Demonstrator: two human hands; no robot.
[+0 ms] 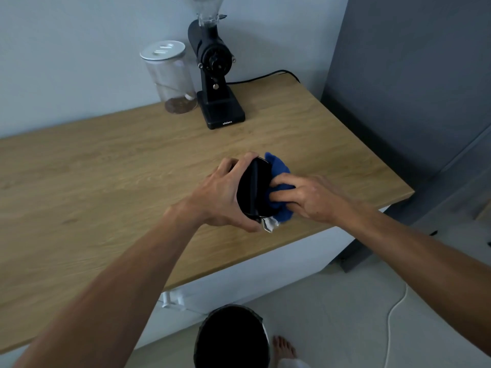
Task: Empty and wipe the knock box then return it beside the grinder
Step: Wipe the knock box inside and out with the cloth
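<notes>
The black round knock box (251, 189) is tipped on its side above the wooden counter (119, 166), its opening facing right with the knock bar across it. My left hand (225, 195) grips it around the body. My right hand (308, 197) presses a blue cloth (279, 176) into the box's opening; a white tag of the cloth hangs below. The black coffee grinder (216, 75) stands at the back of the counter against the wall.
A clear lidded jar (170, 75) with some coffee beans stands left of the grinder. The grinder's black cable (265, 77) runs off the counter's back right corner. A black bin (231, 338) sits on the floor below, beside a bare foot (284, 346). A grey cabinet (411, 75) rises on the right.
</notes>
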